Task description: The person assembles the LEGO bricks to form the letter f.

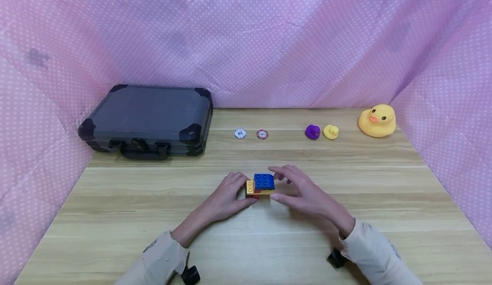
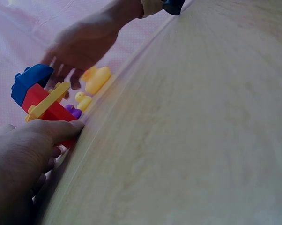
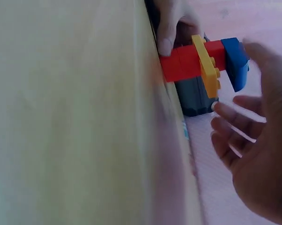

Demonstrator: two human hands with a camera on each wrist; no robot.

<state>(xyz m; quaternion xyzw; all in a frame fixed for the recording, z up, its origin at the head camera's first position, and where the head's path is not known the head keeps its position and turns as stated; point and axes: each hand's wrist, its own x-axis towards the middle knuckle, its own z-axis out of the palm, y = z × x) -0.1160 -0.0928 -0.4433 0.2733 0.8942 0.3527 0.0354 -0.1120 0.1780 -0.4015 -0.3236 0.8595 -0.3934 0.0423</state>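
A small stack of toy building bricks stands on the table. Its blue top brick [image 1: 263,181] has a sloped side, a yellow plate [image 1: 250,186] juts out midway, and red bricks [image 3: 183,63] form the body above and below that plate. My left hand [image 1: 228,195] grips the low red part, thumb on the near side and fingers mostly hidden behind. On the other side, my right hand [image 1: 303,193] is spread, thumb and fingers apart. One of its digits comes very near the blue brick in the right wrist view; contact there is unclear.
A dark grey hard case [image 1: 150,110] lies at the back left. Behind the stack are a white poker chip [image 1: 240,133] and a red-rimmed one [image 1: 262,134]. Toward the right sit a purple duck [image 1: 312,132], a small yellow duck [image 1: 330,132] and a large yellow duck [image 1: 377,121].
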